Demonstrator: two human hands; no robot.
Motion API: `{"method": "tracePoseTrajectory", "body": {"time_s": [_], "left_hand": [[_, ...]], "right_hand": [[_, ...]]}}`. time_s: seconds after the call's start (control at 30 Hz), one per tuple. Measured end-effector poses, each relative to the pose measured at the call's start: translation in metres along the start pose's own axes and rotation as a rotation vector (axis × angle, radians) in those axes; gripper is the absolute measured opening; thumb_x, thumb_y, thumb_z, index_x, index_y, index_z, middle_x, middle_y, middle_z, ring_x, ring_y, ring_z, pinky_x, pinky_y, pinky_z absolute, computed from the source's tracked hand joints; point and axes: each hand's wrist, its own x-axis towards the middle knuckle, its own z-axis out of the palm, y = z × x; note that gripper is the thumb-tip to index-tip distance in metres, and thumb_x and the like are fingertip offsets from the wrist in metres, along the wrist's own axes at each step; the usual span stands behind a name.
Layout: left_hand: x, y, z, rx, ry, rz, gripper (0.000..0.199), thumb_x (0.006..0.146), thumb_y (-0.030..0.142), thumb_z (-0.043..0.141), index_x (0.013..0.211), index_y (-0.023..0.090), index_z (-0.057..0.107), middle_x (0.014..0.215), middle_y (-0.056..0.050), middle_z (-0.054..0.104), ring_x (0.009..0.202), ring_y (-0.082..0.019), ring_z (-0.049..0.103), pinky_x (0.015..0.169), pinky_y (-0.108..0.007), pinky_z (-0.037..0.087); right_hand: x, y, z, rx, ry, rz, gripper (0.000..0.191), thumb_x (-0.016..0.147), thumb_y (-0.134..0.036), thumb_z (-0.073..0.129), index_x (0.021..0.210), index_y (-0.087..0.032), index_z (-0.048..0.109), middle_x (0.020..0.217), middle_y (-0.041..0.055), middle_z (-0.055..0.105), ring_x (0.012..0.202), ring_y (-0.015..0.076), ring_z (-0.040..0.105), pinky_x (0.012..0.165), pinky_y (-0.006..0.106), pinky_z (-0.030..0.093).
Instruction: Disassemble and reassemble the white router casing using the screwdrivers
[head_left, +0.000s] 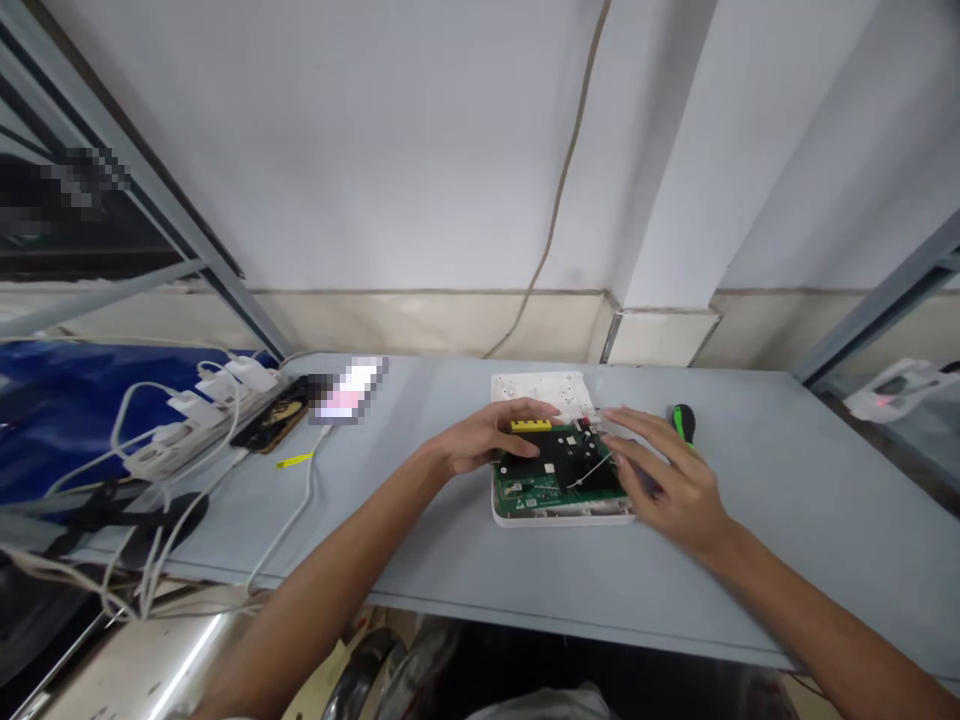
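Note:
A green circuit board (pixel 544 490) with a black plate and yellow ports (pixel 531 426) lies in a white plastic housing (pixel 559 519). My left hand (pixel 484 440) grips the board's left side, thumb on the black plate and fingers behind at the yellow ports. Over the right edge, my right hand (pixel 671 485) has its fingers stretched and apart; its fingertips are close to the board's far right corner. A thin white wire (pixel 592 472) crosses the black plate. Behind the board lies a white cover (pixel 544 388), partly hidden.
A green-and-black screwdriver handle (pixel 683 424) lies right of the board. To the left are a lit phone (pixel 351 390), a dark phone (pixel 281 415), a yellow tag (pixel 294 461) and a power strip (pixel 169 450) with plugs and loose white cables. The grey table (pixel 420 565) meets a wall.

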Motion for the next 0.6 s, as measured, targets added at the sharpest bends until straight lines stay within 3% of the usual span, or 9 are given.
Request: {"method": "tracePoseTrajectory", "body": {"time_s": [0.17,0.3,0.4,0.6], "left_hand": [[0.003,-0.006,0.001,-0.013,0.033,0.013,0.047,0.069,0.013,0.086,0.114,0.023,0.077,0.128,-0.008,0.073,0.109,-0.023,0.070,0.089,-0.033,0.055],[0.007,-0.009,0.000,-0.011,0.039,0.004,0.045,0.070,0.015,0.086,0.114,0.023,0.078,0.122,-0.008,0.075,0.102,-0.022,0.072,0.082,-0.032,0.055],[0.008,-0.010,0.000,-0.008,0.029,-0.021,0.046,0.071,0.017,0.086,0.116,0.024,0.077,0.121,-0.007,0.075,0.102,-0.023,0.072,0.081,-0.032,0.055],[0.007,-0.009,0.006,0.030,0.060,-0.023,0.044,0.072,0.019,0.086,0.115,0.024,0.079,0.121,-0.008,0.076,0.099,-0.022,0.072,0.078,-0.031,0.055]], "right_hand": [[0.001,-0.001,-0.013,-0.101,0.105,-0.145,0.071,0.080,0.004,0.065,0.146,-0.022,0.062,0.124,0.0120,0.078,0.111,0.0328,0.077,0.089,0.049,0.070],[-0.002,0.004,-0.028,-0.327,0.135,-0.216,0.048,0.082,-0.006,0.064,0.123,-0.029,0.073,0.084,0.0017,0.082,0.069,0.0254,0.079,0.061,0.039,0.068],[-0.003,0.012,-0.034,-0.379,0.111,-0.193,0.036,0.082,-0.006,0.063,0.110,-0.025,0.075,0.062,-0.0016,0.073,0.049,0.0193,0.069,0.047,0.032,0.058],[-0.005,0.025,-0.030,-0.226,-0.040,-0.044,0.029,0.085,-0.005,0.062,0.103,-0.023,0.078,0.054,-0.0054,0.066,0.039,0.0119,0.055,0.041,0.029,0.045]]}}
